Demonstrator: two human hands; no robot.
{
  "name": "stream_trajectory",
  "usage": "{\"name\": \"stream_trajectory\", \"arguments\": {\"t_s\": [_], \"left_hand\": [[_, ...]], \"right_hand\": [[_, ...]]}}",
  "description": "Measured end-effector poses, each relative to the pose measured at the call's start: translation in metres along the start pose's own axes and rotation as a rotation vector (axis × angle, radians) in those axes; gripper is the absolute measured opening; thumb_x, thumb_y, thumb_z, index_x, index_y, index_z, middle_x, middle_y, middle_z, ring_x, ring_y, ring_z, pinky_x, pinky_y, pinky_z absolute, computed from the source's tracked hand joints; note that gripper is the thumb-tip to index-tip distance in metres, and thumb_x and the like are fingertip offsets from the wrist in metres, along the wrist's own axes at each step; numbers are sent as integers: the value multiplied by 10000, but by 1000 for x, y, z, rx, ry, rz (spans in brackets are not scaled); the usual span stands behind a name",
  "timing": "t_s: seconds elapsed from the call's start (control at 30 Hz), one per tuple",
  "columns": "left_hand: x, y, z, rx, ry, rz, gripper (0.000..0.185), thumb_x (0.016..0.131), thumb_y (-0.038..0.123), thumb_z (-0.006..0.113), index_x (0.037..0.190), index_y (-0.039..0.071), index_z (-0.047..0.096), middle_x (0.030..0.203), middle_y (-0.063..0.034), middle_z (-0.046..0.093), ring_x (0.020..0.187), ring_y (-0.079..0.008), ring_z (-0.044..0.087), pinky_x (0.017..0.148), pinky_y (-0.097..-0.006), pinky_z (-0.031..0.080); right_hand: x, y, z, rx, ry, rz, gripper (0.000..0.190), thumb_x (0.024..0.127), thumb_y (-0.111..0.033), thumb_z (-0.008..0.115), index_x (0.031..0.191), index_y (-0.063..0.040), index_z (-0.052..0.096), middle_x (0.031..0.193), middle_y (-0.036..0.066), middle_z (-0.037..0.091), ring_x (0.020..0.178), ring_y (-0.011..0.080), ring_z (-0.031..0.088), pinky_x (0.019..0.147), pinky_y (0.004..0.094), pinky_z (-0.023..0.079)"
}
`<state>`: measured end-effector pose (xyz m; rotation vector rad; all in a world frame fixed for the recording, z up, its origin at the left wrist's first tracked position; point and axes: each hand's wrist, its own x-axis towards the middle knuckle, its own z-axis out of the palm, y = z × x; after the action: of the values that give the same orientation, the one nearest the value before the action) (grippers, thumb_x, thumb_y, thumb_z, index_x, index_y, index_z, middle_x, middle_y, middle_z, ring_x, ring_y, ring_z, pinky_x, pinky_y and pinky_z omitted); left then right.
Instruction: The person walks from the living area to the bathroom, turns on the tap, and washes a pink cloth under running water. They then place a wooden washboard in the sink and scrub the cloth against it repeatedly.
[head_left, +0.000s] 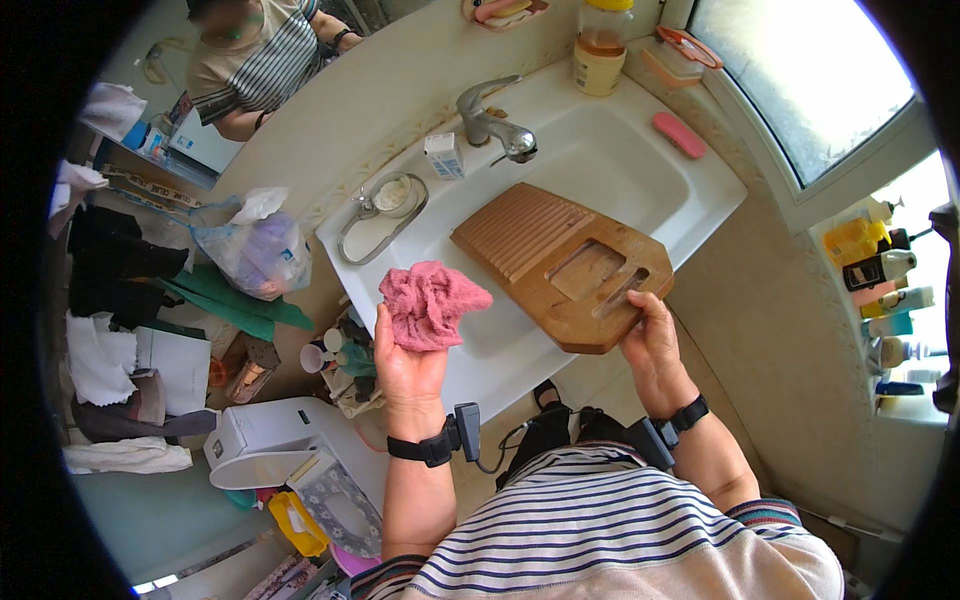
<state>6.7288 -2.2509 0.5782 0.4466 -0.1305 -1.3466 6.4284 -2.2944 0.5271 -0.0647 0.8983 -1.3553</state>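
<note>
A crumpled pink cloth (427, 304) rests in my left hand (409, 367), held palm up over the front left of the white washbasin (480, 382). My right hand (654, 334) grips the near right corner of a brown washboard (525, 289), its thumb on top by the narrow slot and its other fingers mostly hidden beneath. The ridged end of the board points toward the back left, above the basin. Behind the board stands a chrome single-lever faucet (499, 124).
On the basin's ledge are a small white box (444, 156), a metal holder (384, 217) with a cup, a pink brush (679, 135) and a yellow-lidded jar (600, 49). Bottles (889, 270) line the right windowsill. A plastic bag (259, 244) hangs at left above a white toilet (277, 427).
</note>
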Motion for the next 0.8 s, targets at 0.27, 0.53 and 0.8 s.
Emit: {"name": "stream_trajectory", "arguments": {"t_s": [0.27, 0.53, 0.8], "left_hand": [[18, -4, -15, 27, 58, -28, 529, 993, 374, 496, 1393, 34, 422, 1425, -169, 453, 1303, -327, 438, 1103, -519, 325], [28, -20, 19, -15, 14, 50, 517, 988, 332, 496, 1411, 50, 403, 1439, -149, 446, 1323, -345, 417, 1103, -593, 288], [21, -42, 78, 45, 23, 202, 503, 993, 303, 477, 1416, 45, 395, 1459, -157, 425, 1353, -352, 386, 1126, -595, 257]], "right_hand": [[-15, 31, 0, -112, -54, 129, 469, 841, -84, 665, 1276, -19, 504, 1275, 96, 575, 1192, 260, 536, 1049, 477, 420], [-7, 3, -26, -497, -100, 656, 428, 922, -287, 672, 1242, -37, 536, 1155, 137, 620, 985, 260, 650, 893, 423, 530], [37, -50, -41, -740, -304, 1044, 407, 890, -289, 709, 1098, 43, 595, 989, 177, 668, 963, 300, 678, 859, 430, 561]]}}
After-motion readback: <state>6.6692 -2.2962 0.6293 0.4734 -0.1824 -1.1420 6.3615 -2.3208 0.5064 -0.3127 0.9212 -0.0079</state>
